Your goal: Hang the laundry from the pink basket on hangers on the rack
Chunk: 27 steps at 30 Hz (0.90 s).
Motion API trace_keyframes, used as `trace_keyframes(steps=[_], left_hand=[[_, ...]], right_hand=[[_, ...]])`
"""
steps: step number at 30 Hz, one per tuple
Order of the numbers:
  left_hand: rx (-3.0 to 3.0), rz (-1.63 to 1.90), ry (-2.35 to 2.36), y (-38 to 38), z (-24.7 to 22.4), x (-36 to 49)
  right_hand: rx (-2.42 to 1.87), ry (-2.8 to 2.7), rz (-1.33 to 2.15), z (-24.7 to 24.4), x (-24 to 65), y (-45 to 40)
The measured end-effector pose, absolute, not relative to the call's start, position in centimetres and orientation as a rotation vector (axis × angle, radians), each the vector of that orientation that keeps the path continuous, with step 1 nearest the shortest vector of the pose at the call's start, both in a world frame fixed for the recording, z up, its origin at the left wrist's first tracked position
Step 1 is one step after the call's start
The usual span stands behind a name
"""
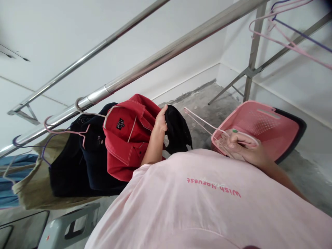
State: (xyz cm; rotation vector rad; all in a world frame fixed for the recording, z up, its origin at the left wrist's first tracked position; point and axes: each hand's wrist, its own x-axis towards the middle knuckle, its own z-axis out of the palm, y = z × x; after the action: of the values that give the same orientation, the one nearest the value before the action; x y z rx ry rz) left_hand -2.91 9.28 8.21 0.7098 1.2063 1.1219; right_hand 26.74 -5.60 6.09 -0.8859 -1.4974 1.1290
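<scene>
My left hand (161, 121) is closed on the edge of a black garment (178, 129), which hangs down beside the red jacket (124, 138). My right hand (242, 147) is wrapped round a pale pink hanger (199, 120), whose long end points left towards the black garment without touching it. Some light beige fabric shows under my right fingers, partly hidden. Behind and below my right hand is a pink laundry basket (237, 116) with a dark rim. The red jacket hangs on a white hanger from the metal rail (145, 65).
Dark clothes (75, 152), a khaki garment (38, 176) and blue fabric (17, 199) hang at the left. Pink and purple hangers (287, 43) are at the upper right, near the rack's leg (252, 55). A grey stool (55, 228) stands at the lower left.
</scene>
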Motion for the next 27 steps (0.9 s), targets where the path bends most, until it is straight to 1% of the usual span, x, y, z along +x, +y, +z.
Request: trace_keyframes(steps=[4, 8, 12, 15, 19, 23, 27], left_hand=[[0.706, 1.205, 1.171, 8.3, 8.7, -1.9], [0.893, 1.286, 1.131, 6.9, 9.3, -0.8], [1.079, 1.149, 1.132, 4.6, 10.3, 0.3], [1.28, 0.975, 1.054, 2.4, 11.3, 1.3], [1.683, 0.798, 0.847, 0.6, 12.6, 2.6], [1.909, 0.823, 0.819, 0.2, 12.3, 3.7], [1.999, 0.816, 0.917, 0.5, 9.4, 4.4]], right_hand=[[-0.78, -1.527, 1.151, 5.8, 26.5, -5.4], [-0.809, -1.595, 1.222, 4.5, 26.5, -4.4], [-0.939, -1.665, 1.272, 3.3, 26.0, -3.4], [-0.99, -1.667, 1.394, 2.6, 24.8, -2.6], [-0.933, -1.449, 1.536, 2.4, 22.2, -0.8], [-0.78, -1.094, 1.362, 4.7, 20.6, 0.8], [-0.541, -0.935, 1.121, 8.8, 21.3, 0.7]])
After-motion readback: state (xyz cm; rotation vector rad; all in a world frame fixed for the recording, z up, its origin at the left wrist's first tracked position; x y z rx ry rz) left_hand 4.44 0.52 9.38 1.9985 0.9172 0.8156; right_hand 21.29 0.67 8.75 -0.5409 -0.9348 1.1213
